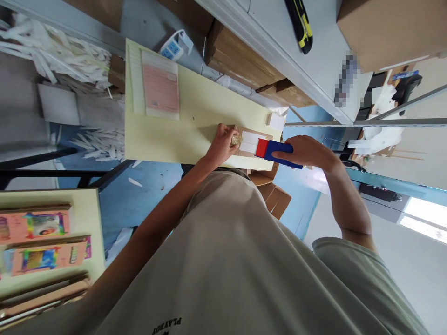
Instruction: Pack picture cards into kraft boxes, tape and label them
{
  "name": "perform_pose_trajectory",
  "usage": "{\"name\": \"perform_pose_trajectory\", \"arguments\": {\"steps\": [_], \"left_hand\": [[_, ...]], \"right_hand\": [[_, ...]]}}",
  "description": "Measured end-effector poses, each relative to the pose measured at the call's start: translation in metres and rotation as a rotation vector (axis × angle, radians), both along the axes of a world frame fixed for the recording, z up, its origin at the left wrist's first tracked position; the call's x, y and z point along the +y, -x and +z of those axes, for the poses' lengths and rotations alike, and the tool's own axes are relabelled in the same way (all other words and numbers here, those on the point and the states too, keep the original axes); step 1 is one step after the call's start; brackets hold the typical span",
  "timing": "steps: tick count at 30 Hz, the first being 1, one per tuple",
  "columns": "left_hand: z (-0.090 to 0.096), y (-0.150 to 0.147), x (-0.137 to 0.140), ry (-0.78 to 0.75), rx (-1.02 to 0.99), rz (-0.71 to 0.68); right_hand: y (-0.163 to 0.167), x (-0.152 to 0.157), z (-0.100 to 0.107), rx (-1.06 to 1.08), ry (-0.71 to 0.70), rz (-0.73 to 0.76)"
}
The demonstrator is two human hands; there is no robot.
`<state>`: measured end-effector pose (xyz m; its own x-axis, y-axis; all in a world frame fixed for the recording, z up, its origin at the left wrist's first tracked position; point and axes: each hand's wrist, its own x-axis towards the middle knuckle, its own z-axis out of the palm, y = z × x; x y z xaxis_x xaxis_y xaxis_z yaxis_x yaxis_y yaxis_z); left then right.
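A small brown cardboard box (pixel 255 148) with a white label lies on a pale yellow tabletop (pixel 200 102). My left hand (pixel 223 143) has its fingers closed on the box's left end, where something clear and shiny, like tape or plastic, shows. My right hand (pixel 307 151) is wrapped round a blue hand tool with a red head (pixel 274 151). The red head is over the right part of the label; whether it touches cannot be told. What kind of tool it is does not show plainly.
Pink and white sheets (pixel 160 88) lie at the table's left end, and a small white box (pixel 275 121) at its right. A yellow-black box cutter (pixel 301 25) rests on the shelf above. A power strip (pixel 176 45) sits behind the table. Pink packages (pixel 38 258) fill the lower-left table.
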<state>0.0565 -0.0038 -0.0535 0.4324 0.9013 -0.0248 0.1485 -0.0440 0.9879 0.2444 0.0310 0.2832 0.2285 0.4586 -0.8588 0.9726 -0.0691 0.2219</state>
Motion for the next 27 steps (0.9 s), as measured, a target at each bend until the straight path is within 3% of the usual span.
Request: {"name": "perform_pose_trajectory", "arguments": {"steps": [4,9,12,19,23,27], "left_hand": [[-0.002,0.008,0.000,0.016,0.028,-0.015],[0.004,0.024,0.000,0.034,0.076,-0.026],[0.009,0.025,-0.007,0.083,0.090,0.050],[0.016,-0.008,-0.034,0.337,0.134,0.491],[0.020,-0.023,-0.036,0.277,0.260,0.680],[0.025,-0.029,-0.033,0.203,0.357,0.718]], "right_hand": [[-0.037,-0.007,-0.037,0.022,0.020,0.019],[-0.061,-0.014,-0.089,0.054,-0.023,0.064],[-0.072,-0.018,-0.108,0.134,-0.067,0.059],[-0.097,-0.026,-0.133,0.280,-0.100,0.055],[-0.094,-0.029,-0.138,0.354,-0.143,0.058],[-0.093,-0.030,-0.131,0.411,-0.161,0.040]]}}
